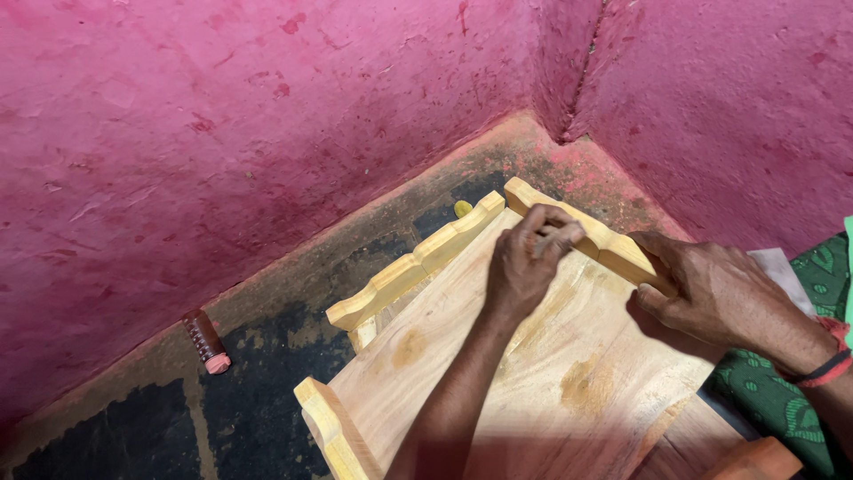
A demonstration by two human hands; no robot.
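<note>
Head view, looking down into a room corner. A pale wooden tray point(498, 356), flat-bottomed with raised scalloped rails, lies on the dark floor point(258, 400) with one corner pointing into the angle where two pink walls point(222, 116) meet. The far-left rail point(418, 262) and the far-right rail point(586, 236) join at that corner; a third rail point(324, 422) rises along the near-left edge.

The left hand point(524, 262) reaches across the tray's board and rests against the inner face of the far-right rail, near the far corner, its fingers curled shut on a small pale piece point(555, 238); what that piece is cannot be told. The right hand point(711, 293) closes over the same rail farther toward the right edge, fingers wrapped over its top and thumb against the inner side. The two hands are apart, with a short stretch of bare rail between them. A red and black band point(831, 360) circles the right wrist, above green patterned cloth point(782, 391).

Open room: a narrow strip of floor separates the far-left rail from the wall; the tray's far corner lies near the wall angle. A small yellow object point(463, 209) lies just beyond the far-left rail. A brown tube with a pink end point(206, 340) lies well to the left, near the wall's foot.
</note>
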